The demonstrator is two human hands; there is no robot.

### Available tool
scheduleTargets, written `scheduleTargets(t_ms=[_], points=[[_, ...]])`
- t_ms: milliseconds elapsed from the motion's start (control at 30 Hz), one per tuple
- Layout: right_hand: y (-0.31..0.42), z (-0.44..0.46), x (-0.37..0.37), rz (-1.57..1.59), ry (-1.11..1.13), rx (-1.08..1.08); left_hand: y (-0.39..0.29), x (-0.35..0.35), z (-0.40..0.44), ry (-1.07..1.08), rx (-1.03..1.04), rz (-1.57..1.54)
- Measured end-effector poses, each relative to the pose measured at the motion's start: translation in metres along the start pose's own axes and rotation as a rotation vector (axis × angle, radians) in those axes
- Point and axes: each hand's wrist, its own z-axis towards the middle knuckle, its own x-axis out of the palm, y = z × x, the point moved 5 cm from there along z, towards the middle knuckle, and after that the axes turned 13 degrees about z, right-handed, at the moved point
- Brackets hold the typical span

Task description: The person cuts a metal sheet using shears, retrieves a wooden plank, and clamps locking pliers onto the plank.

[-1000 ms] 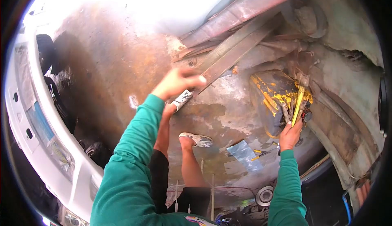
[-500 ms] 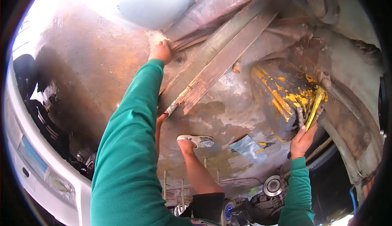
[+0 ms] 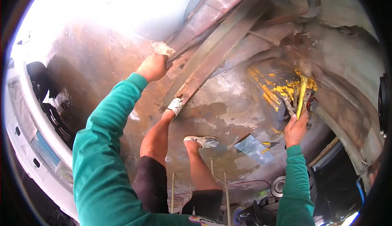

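My left hand (image 3: 153, 67) is closed around the near end of a thin dark metal strip (image 3: 188, 43) beside the wooden beams. My right hand (image 3: 295, 129) grips the yellow handle of a hammer (image 3: 302, 91), whose head points away from me. Under and beside the hammer sits a dark container (image 3: 265, 73) smeared with yellow, with several tool handles at its top. A wide wooden plank (image 3: 216, 58) slopes from the upper right down to my shoe (image 3: 175, 105), which touches its lower end.
A clear plastic sheet (image 3: 254, 147) and yellow-handled pliers (image 3: 266, 147) lie on the floor. A white vehicle panel (image 3: 30, 120) curves along the left. Metal rods (image 3: 227, 197) stand near my legs. A rusty curved panel (image 3: 351, 124) is at the right.
My left hand has moved from above the plank to the strip's end and closed on it. My right hand still grips the hammer. The view has shifted.
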Motion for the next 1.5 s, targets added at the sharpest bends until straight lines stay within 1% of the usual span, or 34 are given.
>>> scheduleTargets(t_ms=[33,100,200,300,367,433,467,500,567,600,633,700,733,767,833,867,900,933,967,1000,1033,1100,1133,1167,1200,1233,1267,1300,1333,1367,1400,1433,1467,1500], points=[[-0.001,-0.003,-0.001,-0.016,0.01,0.016,-0.006,-0.014,-0.016,-0.001,0.007,0.004],[-0.002,-0.002,-0.002,-0.044,0.003,0.034,-0.01,-0.059,-0.045,-0.095,-0.02,0.004],[0.002,-0.003,-0.005,-0.074,-0.039,-0.041,-0.014,-0.12,-0.095,-0.095,-0.023,0.057],[0.001,-0.002,-0.007,-0.061,-0.035,0.019,-0.008,-0.175,-0.14,-0.167,-0.03,0.114],[0.002,-0.003,-0.011,-0.048,-0.057,0.015,0.004,-0.212,-0.178,-0.093,-0.078,-0.059],[0.002,-0.003,-0.012,-0.016,-0.066,-0.005,0.038,-0.227,-0.218,0.024,-0.229,-0.298],[-0.001,-0.004,-0.012,-0.015,-0.109,-0.042,0.046,-0.239,-0.24,-0.023,-0.255,-0.343],[-0.003,-0.004,-0.014,-0.002,-0.114,-0.034,0.058,-0.248,-0.26,-0.027,-0.256,-0.327],[-0.005,-0.003,-0.018,0.018,-0.055,0.021,0.085,-0.249,-0.302,0.163,-0.377,-0.657],[-0.003,0.0,-0.023,0.053,-0.056,0.014,0.086,-0.255,-0.323,0.173,-0.352,-0.763],[0.007,0.003,-0.034,0.06,-0.072,0.017,0.085,-0.263,-0.346,0.161,-0.343,-0.752],[0.016,0.011,-0.046,0.076,0.145,0.253,0.085,-0.282,-0.385,0.067,-0.337,-0.814],[0.027,0.013,-0.058,0.066,0.098,0.201,0.088,-0.288,-0.4,0.062,-0.311,-0.797],[0.031,0.016,-0.073,0.066,0.078,0.205,0.09,-0.295,-0.417,0.052,-0.294,-0.792],[0.051,0.019,-0.102,0.067,0.275,0.323,0.088,-0.305,-0.445,0.052,-0.3,-0.847],[0.061,0.013,-0.124,0.105,0.254,0.337,0.083,-0.31,-0.459,0.002,-0.285,-0.855],[0.054,-0.001,-0.13,0.096,0.237,0.354,0.074,-0.315,-0.473,0.007,-0.259,-0.853],[0.045,-0.016,-0.127,0.169,0.105,0.231,0.066,-0.322,-0.485,-0.017,-0.257,-0.84],[0.04,-0.025,-0.143,0.237,-0.032,0.098,0.058,-0.329,-0.495,-0.051,-0.25,-0.828],[0.05,-0.043,-0.173,0.481,0.087,0.322,0.056,-0.331,-0.507,-0.037,-0.251,-0.839],[0.076,-0.07,-0.203,0.733,0.202,0.541,0.046,-0.336,-0.518,-0.034,-0.22,-0.834],[0.082,-0.13,-0.232,0.934,0.194,0.542,0.023,-0.349,-0.543,0.006,-0.173,-0.85],[0.084,-0.166,-0.24,1.028,0.212,0.572,0.003,-0.356,-0.555,-0.023,-0.172,-0.869],[0.082,-0.205,-0.249,1.122,0.212,0.603,-0.013,-0.365,-0.57,-0.057,-0.15,-0.796],[0.087,-0.246,-0.258,1.202,0.234,0.632,-0.045,-0.377,-0.584,-0.087,-0.106,-0.798],[0.092,-0.287,-0.273,1.285,0.227,0.663,-0.052,-0.383,-0.591,-0.006,-0.076,-0.76],[0.098,-0.327,-0.29,1.225,0.228,0.674,-0.089,-0.395,-0.604,-0.056,-0.045,-0.73],[0.103,-0.366,-0.305,1.175,0.24,0.695,-0.102,-0.4,-0.607,-0.005,-0.003,-0.662],[0.101,-0.407,-0.323,1.203,0.153,0.745,-0.113,-0.402,-0.605,0.076,0.073,-0.648],[0.108,-0.443,-0.333,1.143,0.187,0.81,-0.133,-0.408,-0.607,0.061,0.097,-0.617],[0.117,-0.478,-0.336,1.084,0.249,0.861,-0.159,-0.421,-0.616,0.075,0.115,-0.501],[0.122,-0.515,-0.337,1.132,0.226,0.908,-0.184,-0.434,-0.618,0.078,0.121,-0.399],[0.128,-0.551,-0.338,1.174,0.206,0.95,-0.192,-0.438,-0.61,0.099,0.153,-0.376],[0.133,-0.587,-0.344,1.212,0.182,1.055,-0.203,-0.442,-0.602,0.119,0.187,-0.352]])
